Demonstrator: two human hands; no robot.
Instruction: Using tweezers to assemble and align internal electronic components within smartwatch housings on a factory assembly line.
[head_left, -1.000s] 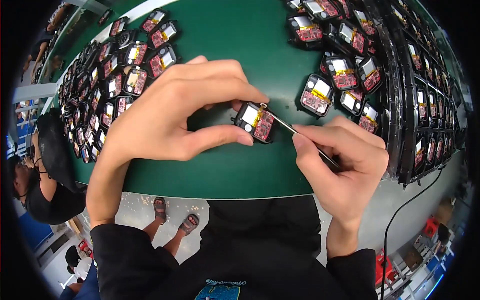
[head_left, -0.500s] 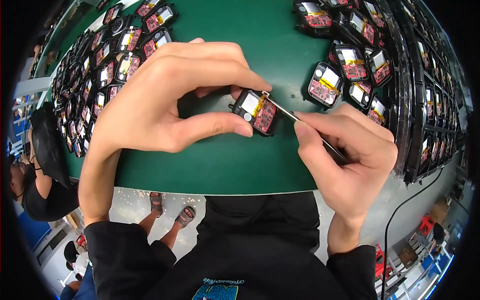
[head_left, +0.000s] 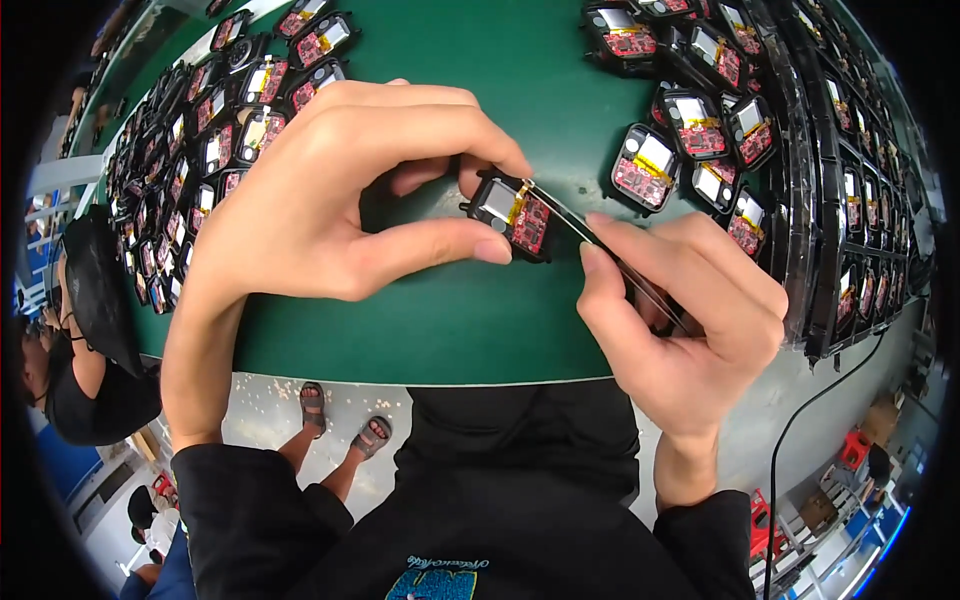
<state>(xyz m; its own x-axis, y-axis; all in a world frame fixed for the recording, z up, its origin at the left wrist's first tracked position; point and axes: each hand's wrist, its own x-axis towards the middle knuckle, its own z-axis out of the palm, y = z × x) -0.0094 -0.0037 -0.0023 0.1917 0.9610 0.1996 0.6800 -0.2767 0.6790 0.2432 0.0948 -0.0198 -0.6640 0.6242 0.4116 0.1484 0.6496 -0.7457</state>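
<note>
My left hand (head_left: 320, 195) holds a small black device housing (head_left: 530, 232) by its edges, between thumb and fingers, above the green tabletop. The housing is tilted. Inside it sit a red circuit board, a silver-white rectangular block and a strip of yellow tape or flex cable. In my right hand (head_left: 690, 315) a pair of slim metal tweezers (head_left: 567, 214) is pinched between thumb and forefinger. The tweezer tips touch the housing's upper edge, at the end of the yellow strip beside my left forefinger. What the tips grip is too small to make out.
Several similar housings (head_left: 645, 168) lie on the green table (head_left: 480, 340) to the right, beside stacked black trays (head_left: 825, 190) of more. Another crowd of housings (head_left: 215, 145) covers the left. A black cable (head_left: 800, 420) hangs at lower right. Other people are at far left.
The tweezers' two arms now show apart, where they looked closed together before. My right hand has shifted slightly left, and the housing has turned and moved a little.
</note>
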